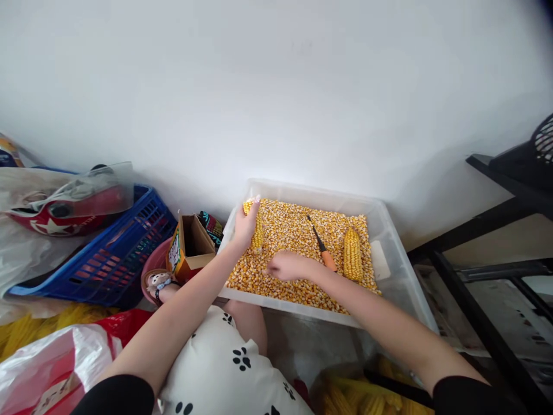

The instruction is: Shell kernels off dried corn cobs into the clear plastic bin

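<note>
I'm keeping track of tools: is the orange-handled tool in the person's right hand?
No, the orange-handled tool lies on the loose corn kernels, outside the right hand.

Through my head view I see a translucent plastic tub (401, 285), with loose corn kernels (285, 222) covering its floor except toward the right end. On them I see an orange-handled tool (328, 261), dark tip pointing far-left, and right of it, a corn cob (353, 256).
</note>
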Motion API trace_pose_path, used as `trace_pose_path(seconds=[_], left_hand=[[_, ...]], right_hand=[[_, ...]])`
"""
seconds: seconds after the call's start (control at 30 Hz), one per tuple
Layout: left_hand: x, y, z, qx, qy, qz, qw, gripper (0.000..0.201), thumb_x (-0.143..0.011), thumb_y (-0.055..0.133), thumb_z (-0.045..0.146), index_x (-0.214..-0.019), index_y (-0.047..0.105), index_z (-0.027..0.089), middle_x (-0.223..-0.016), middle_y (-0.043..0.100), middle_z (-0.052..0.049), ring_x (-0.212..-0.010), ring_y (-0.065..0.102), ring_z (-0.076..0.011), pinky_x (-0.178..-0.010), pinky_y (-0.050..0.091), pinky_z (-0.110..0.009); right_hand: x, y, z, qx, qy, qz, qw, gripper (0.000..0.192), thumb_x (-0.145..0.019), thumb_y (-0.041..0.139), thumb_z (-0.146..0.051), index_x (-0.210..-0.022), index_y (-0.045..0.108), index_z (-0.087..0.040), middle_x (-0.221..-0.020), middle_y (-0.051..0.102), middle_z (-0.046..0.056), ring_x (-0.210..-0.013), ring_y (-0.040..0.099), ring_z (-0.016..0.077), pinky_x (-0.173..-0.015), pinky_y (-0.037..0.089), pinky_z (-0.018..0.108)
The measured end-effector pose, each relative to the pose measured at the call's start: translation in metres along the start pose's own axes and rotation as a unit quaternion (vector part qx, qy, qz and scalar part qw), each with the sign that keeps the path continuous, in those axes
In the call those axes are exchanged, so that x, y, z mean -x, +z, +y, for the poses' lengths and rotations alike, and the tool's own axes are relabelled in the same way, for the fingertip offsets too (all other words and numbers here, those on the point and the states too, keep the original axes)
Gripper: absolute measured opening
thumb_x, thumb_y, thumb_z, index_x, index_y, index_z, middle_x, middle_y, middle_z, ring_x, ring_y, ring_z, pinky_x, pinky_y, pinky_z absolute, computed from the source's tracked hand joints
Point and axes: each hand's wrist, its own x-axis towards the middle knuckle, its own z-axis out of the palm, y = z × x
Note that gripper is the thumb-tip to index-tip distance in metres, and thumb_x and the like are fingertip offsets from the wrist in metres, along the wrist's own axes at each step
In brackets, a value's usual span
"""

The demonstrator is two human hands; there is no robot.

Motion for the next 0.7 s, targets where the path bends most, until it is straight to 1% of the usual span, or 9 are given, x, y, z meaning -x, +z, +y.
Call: trace_pose_path(seconds=[0.07,0.13,0.23,0.33,0.5,0.6,0.7], left_hand=[[-0.001,-0.001,0.0,0.015,0.005,-0.02,1.0,0.046,-0.074,0.058,0.056,-0.101,0.06,0.018,-0.091,0.068,-0.008,-0.095,0.063,-0.0255,-0.079,0.05,-0.034],[-0.001,0.0,-0.001,0.037,-0.003,-0.039,0.999,0.045,-0.074,0.058,0.055,-0.102,0.06,0.019,-0.094,0.068,-0.008,-0.095,0.063,-0.0256,-0.079,0.05,-0.034],[0.0,0.001,-0.001,0.06,-0.029,-0.059,0.996,0.046,-0.075,0.056,0.055,-0.104,0.059,0.02,-0.096,0.068,-0.008,-0.092,0.064,-0.0255,-0.076,0.051,-0.035],[0.002,0.002,-0.001,0.047,-0.046,-0.066,0.996,0.048,-0.076,0.054,0.057,-0.106,0.059,0.021,-0.098,0.068,-0.009,-0.091,0.065,-0.0253,-0.073,0.051,-0.034],[0.001,0.001,-0.003,0.067,-0.035,-0.075,0.994,0.05,-0.076,0.054,0.058,-0.107,0.06,0.019,-0.095,0.068,-0.01,-0.087,0.066,-0.0252,-0.071,0.052,-0.034],[0.0,0.001,-0.006,0.084,-0.034,-0.068,0.994,0.047,-0.075,0.057,0.056,-0.103,0.061,0.019,-0.09,0.069,-0.01,-0.083,0.066,-0.0255,-0.069,0.053,-0.035],[0.0,0.002,-0.009,0.085,-0.04,-0.068,0.993,0.043,-0.074,0.058,0.054,-0.099,0.062,0.019,-0.089,0.068,-0.01,-0.081,0.066,-0.0251,-0.069,0.053,-0.035]], right_hand=[[0.001,-0.004,0.003,-0.03,0.003,0.065,0.997,0.033,-0.09,0.044,-0.032,-0.075,0.069,-0.015,-0.069,0.068,0.006,-0.055,0.05,0.0112,-0.053,0.028,0.023],[0.003,-0.008,0.008,-0.053,0.011,0.11,0.993,0.033,-0.09,0.044,-0.031,-0.073,0.068,-0.015,-0.069,0.067,0.006,-0.056,0.05,0.0108,-0.055,0.028,0.022],[0.006,-0.011,0.011,-0.065,0.034,0.14,0.987,0.034,-0.091,0.044,-0.031,-0.07,0.066,-0.014,-0.066,0.065,0.005,-0.056,0.048,0.0106,-0.055,0.027,0.023],[0.006,-0.011,0.013,-0.072,0.054,0.147,0.985,0.035,-0.091,0.045,-0.032,-0.071,0.066,-0.014,-0.064,0.063,0.004,-0.055,0.047,0.0102,-0.055,0.027,0.023],[0.005,-0.01,0.014,-0.072,0.05,0.154,0.984,0.033,-0.09,0.046,-0.03,-0.07,0.066,-0.014,-0.062,0.062,0.003,-0.054,0.045,0.0099,-0.055,0.026,0.022],[0.006,-0.011,0.014,-0.075,0.045,0.15,0.985,0.033,-0.09,0.045,-0.03,-0.07,0.066,-0.014,-0.061,0.061,0.003,-0.052,0.043,0.0093,-0.053,0.025,0.022],[0.007,-0.012,0.013,-0.073,0.05,0.143,0.986,0.033,-0.09,0.046,-0.03,-0.07,0.066,-0.014,-0.063,0.062,0.004,-0.052,0.043,0.009,-0.053,0.025,0.022]])
